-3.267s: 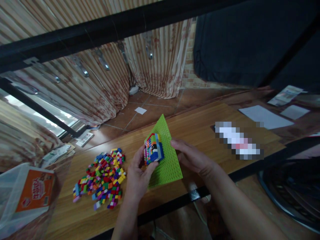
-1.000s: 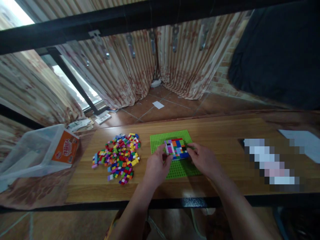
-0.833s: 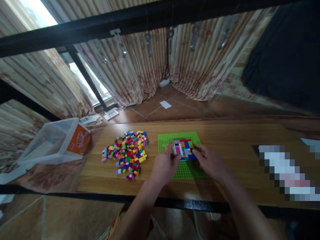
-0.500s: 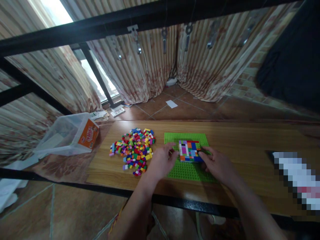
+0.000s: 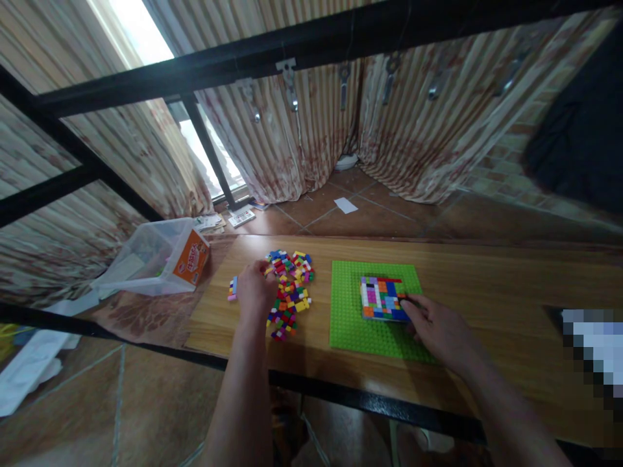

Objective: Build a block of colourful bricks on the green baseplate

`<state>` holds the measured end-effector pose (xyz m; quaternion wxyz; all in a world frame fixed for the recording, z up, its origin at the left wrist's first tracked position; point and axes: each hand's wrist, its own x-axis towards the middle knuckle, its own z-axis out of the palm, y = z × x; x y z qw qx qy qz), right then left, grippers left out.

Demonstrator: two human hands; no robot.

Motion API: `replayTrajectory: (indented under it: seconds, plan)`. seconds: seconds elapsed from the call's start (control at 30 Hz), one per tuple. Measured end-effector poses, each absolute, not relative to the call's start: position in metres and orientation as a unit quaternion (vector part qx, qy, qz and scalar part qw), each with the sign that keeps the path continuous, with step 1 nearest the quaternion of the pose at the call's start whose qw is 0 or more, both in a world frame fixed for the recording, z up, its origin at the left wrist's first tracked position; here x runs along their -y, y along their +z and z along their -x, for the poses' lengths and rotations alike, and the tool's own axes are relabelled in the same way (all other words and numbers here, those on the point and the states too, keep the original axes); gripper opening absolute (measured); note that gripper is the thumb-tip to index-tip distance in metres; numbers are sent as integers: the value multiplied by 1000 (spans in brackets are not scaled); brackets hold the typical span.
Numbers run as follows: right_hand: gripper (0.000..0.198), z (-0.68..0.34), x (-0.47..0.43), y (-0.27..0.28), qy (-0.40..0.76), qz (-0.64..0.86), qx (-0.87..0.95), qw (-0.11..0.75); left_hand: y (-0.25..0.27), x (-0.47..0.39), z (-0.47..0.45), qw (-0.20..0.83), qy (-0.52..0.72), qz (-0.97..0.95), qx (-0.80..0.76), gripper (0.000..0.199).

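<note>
My left hand (image 5: 256,287) is over the left part of a pile of loose toy bricks (image 5: 292,299) in many colours. Its thumb and forefinger are apart among the bricks, with no brick visible between them; the other fingers are hidden. A flat rectangular build of coloured bricks (image 5: 379,299) rests on or just over a green studded baseplate (image 5: 346,334). Gripping the build's right edge is my right hand (image 5: 433,323), its thumb at the side and the other fingers mostly hidden behind.
The wooden table (image 5: 487,279) has a black frame edge (image 5: 350,395) along the front. To the left lies a clear plastic bin (image 5: 146,259) with an orange label. A black bar (image 5: 243,71) with metal hooks crosses above. At the right is a blurred-out screen (image 5: 594,350).
My left hand has moved left from beside the brick build to the loose pile. My right hand stays at the build's right edge. The view has shifted a little to the left.
</note>
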<state>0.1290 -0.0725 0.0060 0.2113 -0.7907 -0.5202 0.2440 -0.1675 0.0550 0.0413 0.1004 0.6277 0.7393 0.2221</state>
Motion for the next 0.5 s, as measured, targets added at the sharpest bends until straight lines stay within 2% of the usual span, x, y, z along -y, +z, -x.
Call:
replayTrajectory:
  seconds: [0.13,0.27,0.5]
  plan:
    - [52,-130,73,6,243,787,529,206,38,-59,177,96,167,-621,-760,36]
    - [50,-130,73,5,237,786,531,211,39,-60,173,104,141,-633,-754,29]
    - [50,-130,73,6,243,785,529,211,39,-63,173,121,151,-641,-743,29]
